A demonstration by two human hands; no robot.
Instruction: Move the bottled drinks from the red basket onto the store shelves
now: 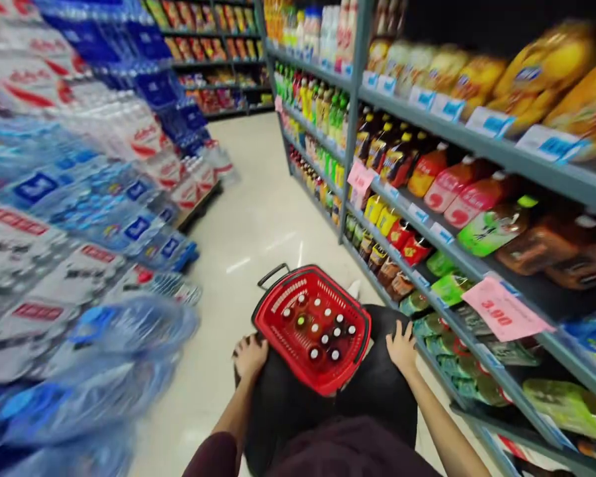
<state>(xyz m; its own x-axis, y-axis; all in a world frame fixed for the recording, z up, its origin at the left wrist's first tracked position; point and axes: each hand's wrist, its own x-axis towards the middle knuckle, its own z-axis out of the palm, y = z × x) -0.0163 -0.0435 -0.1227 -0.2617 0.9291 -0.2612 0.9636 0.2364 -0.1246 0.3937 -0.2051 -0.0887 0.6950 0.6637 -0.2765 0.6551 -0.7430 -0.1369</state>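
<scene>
While both hands rest spread on knees, left hand (pixel 249 356), right hand (pixel 402 346), red basket (pixel 278 317) between.

A strip of bare floor (pixel 258 199) runs open up the middle of the frame. Stacked water packs (pixel 79 218) wall the left side, and shelves (pixel 457 139) packed with bottles close the right. The red basket (pixel 312 328) fills the lower centre between both hands.

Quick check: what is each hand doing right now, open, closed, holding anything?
Left hand: fingers curled, resting on the dark lap beside the red basket; holds nothing.
Right hand: open, fingers spread flat on the lap; holds nothing.
</scene>
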